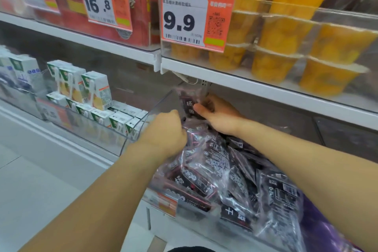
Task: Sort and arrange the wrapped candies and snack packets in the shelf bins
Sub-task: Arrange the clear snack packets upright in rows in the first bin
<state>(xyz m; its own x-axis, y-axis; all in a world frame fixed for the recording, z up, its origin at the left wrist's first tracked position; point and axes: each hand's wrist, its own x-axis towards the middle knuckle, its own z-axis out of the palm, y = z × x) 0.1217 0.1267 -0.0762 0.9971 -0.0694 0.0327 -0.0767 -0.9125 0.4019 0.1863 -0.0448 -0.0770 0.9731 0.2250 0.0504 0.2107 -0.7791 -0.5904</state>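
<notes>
A clear shelf bin (163, 98) holds a heap of several dark snack packets (231, 178) in see-through wrap with white print. My right hand (216, 114) is deep in the bin and pinches one dark packet (189, 104), held upright near the back under the upper shelf. My left hand (165, 133) is curled at the bin's left side, its fingers closed on the edge of a packet (196, 135) on top of the heap. The fingertips of both hands are partly hidden by the wrappers.
To the left, a clear bin (86, 129) holds small green-and-white drink cartons (96, 90). The white shelf edge (245, 84) hangs just above my hands, with orange fruit cups (282, 32) and price tag 9.9 (196, 20) above. A price label (165, 202) fronts the packet bin.
</notes>
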